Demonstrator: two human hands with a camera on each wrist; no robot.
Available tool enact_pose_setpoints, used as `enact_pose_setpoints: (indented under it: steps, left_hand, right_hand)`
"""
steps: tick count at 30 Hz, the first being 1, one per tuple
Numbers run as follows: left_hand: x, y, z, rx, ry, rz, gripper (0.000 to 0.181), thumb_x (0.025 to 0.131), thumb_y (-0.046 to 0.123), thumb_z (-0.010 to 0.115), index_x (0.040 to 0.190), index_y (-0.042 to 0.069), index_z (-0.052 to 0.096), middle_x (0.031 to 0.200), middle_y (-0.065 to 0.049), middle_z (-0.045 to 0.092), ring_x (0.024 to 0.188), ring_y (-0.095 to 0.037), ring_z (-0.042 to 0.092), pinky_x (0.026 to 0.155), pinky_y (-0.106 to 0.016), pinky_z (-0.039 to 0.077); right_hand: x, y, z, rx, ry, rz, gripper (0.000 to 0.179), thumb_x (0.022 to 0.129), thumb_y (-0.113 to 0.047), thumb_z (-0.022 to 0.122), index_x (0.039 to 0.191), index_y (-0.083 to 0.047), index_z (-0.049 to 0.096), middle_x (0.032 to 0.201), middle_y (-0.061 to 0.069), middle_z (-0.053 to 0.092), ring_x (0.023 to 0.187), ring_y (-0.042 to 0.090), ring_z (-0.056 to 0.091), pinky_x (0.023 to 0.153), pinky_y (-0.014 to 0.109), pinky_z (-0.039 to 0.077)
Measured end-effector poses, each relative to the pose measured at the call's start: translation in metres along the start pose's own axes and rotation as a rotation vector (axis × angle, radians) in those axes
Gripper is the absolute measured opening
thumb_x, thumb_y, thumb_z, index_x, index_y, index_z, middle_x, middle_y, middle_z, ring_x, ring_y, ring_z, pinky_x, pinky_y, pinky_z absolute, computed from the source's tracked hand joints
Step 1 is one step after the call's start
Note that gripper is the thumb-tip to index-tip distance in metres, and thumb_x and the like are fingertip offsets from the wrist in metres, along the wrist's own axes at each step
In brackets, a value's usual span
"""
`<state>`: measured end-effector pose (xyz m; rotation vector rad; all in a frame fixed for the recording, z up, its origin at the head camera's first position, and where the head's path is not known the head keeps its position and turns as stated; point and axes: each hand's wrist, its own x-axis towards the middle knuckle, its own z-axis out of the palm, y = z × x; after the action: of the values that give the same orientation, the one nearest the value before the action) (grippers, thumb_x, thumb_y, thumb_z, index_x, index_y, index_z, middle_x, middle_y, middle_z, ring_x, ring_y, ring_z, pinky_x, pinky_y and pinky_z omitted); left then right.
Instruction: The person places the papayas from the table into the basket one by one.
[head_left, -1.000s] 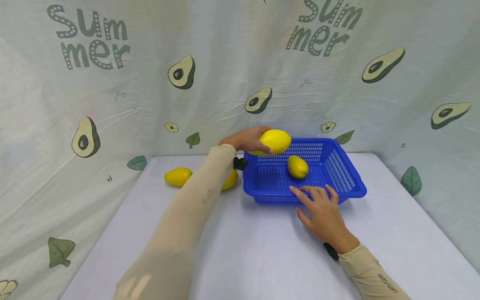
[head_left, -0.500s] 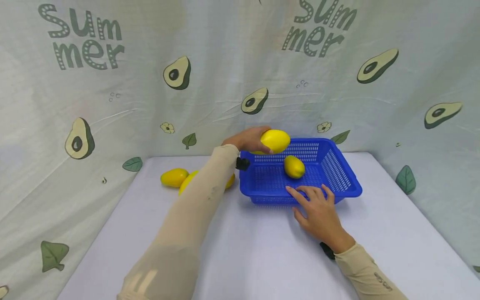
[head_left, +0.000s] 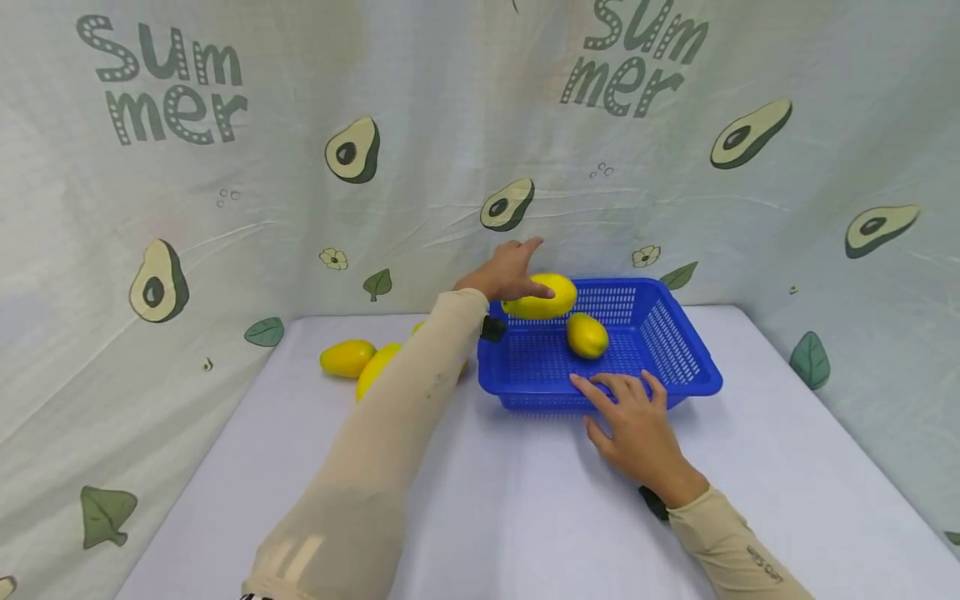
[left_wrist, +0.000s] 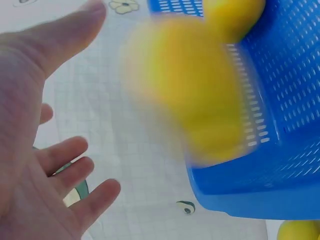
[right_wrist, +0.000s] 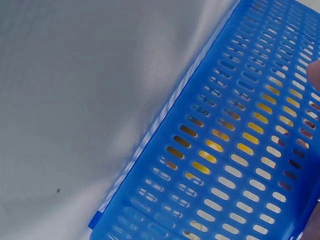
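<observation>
In the air by the basket's far left corner, the fruit lies roughly lengthwise, just clear of the nearer left hand's spread fingers. The right hand, fingers apart, is at the near rim.

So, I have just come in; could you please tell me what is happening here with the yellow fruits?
A person's left hand, fingers spread, is by the left end of a blue basket. A yellow fruit, blurred and clear of the fingers in the left wrist view, seems to be dropping there. The right hand touches the near rim. One fruit lies in the basket; others lie on the table to its left, some partly hidden by the left sleeve.
</observation>
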<state>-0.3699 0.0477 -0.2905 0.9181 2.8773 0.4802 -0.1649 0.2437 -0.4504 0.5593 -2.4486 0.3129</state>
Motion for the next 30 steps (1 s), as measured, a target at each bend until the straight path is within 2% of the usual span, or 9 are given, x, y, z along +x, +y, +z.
enact_pose_setpoints:
  steps: [2, 4, 8, 12, 19, 24, 30]
  left_hand:
    - [0.001, 0.001, 0.000, 0.022, 0.037, -0.021, 0.090, 0.088, 0.052, 0.072, 0.159, 0.018, 0.028, 0.157, -0.013, 0.034, 0.142, -0.029, 0.033, 0.114, -0.045, 0.035]
    - [0.000, 0.000, 0.000, 0.020, 0.048, -0.035, 0.083, 0.089, 0.052, 0.071, 0.156, 0.019, 0.036, 0.154, -0.011, 0.038, 0.139, -0.027, 0.036, 0.112, -0.044, 0.037]
    - [-0.004, -0.003, -0.001, -0.012, 0.037, -0.034, 0.065, 0.091, 0.050, 0.070, 0.145, 0.018, 0.052, 0.146, -0.008, 0.048, 0.130, -0.024, 0.045, 0.109, -0.042, 0.041]
    - [-0.010, -0.005, -0.003, -0.051, 0.019, -0.023, 0.055, 0.093, 0.046, 0.069, 0.137, 0.015, 0.059, 0.142, -0.008, 0.053, 0.127, -0.023, 0.049, 0.108, -0.041, 0.042]
    - [-0.015, -0.007, -0.006, -0.069, 0.003, 0.019, 0.049, 0.096, 0.041, 0.066, 0.135, 0.013, 0.060, 0.140, -0.007, 0.056, 0.128, -0.023, 0.049, 0.109, -0.040, 0.041]
    - [-0.019, -0.009, -0.010, -0.087, -0.007, 0.020, 0.047, 0.096, 0.039, 0.066, 0.135, 0.013, 0.059, 0.140, -0.007, 0.055, 0.127, -0.023, 0.049, 0.109, -0.040, 0.041]
    - [-0.027, -0.016, -0.015, -0.105, -0.046, 0.043, 0.046, 0.098, 0.038, 0.064, 0.135, 0.012, 0.059, 0.139, -0.009, 0.056, 0.128, -0.025, 0.050, 0.107, -0.041, 0.043]
  right_hand:
    - [0.000, 0.000, 0.000, 0.000, 0.000, -0.001, 0.065, 0.082, -0.021, 0.076, 0.144, -0.024, 0.056, 0.122, 0.012, 0.060, 0.113, 0.040, 0.050, 0.105, 0.072, 0.020]
    - [0.000, 0.000, 0.000, 0.000, 0.001, -0.002, 0.065, 0.082, -0.021, 0.077, 0.144, -0.024, 0.056, 0.122, 0.012, 0.060, 0.113, 0.040, 0.050, 0.105, 0.072, 0.020]
    - [0.000, 0.000, 0.000, -0.008, 0.010, -0.009, 0.066, 0.082, -0.021, 0.077, 0.144, -0.024, 0.055, 0.121, 0.013, 0.060, 0.112, 0.040, 0.051, 0.105, 0.071, 0.021]
    - [-0.001, 0.001, 0.000, -0.007, 0.027, -0.022, 0.066, 0.081, -0.021, 0.076, 0.143, -0.023, 0.056, 0.121, 0.014, 0.059, 0.110, 0.040, 0.051, 0.104, 0.069, 0.022]
    - [-0.002, 0.002, 0.000, -0.005, 0.042, -0.030, 0.065, 0.080, -0.021, 0.076, 0.142, -0.023, 0.057, 0.119, 0.014, 0.059, 0.109, 0.041, 0.051, 0.104, 0.070, 0.022]
    - [-0.001, 0.003, 0.001, -0.021, 0.035, -0.024, 0.068, 0.079, -0.021, 0.077, 0.144, -0.024, 0.056, 0.119, 0.013, 0.059, 0.109, 0.041, 0.051, 0.104, 0.072, 0.022]
    - [-0.001, 0.002, 0.001, -0.018, 0.035, -0.028, 0.066, 0.080, -0.021, 0.077, 0.143, -0.023, 0.057, 0.120, 0.014, 0.059, 0.109, 0.041, 0.052, 0.103, 0.072, 0.023]
